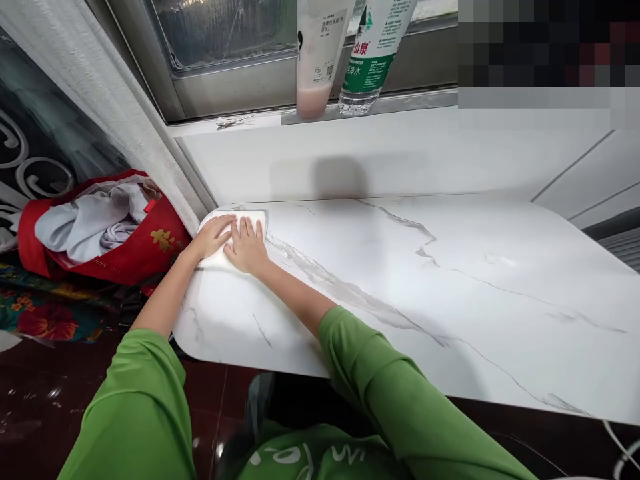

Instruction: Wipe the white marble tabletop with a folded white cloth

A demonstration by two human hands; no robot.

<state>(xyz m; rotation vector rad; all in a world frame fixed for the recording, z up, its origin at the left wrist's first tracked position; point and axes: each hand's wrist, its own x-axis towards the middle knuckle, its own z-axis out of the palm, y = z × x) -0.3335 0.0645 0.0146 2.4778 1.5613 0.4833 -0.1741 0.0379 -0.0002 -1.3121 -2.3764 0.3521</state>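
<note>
A folded white cloth (220,259) lies flat at the far left corner of the white marble-patterned table (320,293). My left hand (213,237) rests palm down on its left part, fingers stretched out toward the right. Beside it my right hand (247,248) presses flat on the cloth's right part, fingers spread and pointing away from me. The two hands nearly touch at the cloth's middle. Neither hand is wrapped around anything; the cloth stays under the palms.
On the window ledge stand a cup with pink drink (314,100) and a water bottle (367,80) with a green label. Left of the table, a red bag (135,250) holds pale clothes (95,220). A white cable (620,447) hangs at the lower right.
</note>
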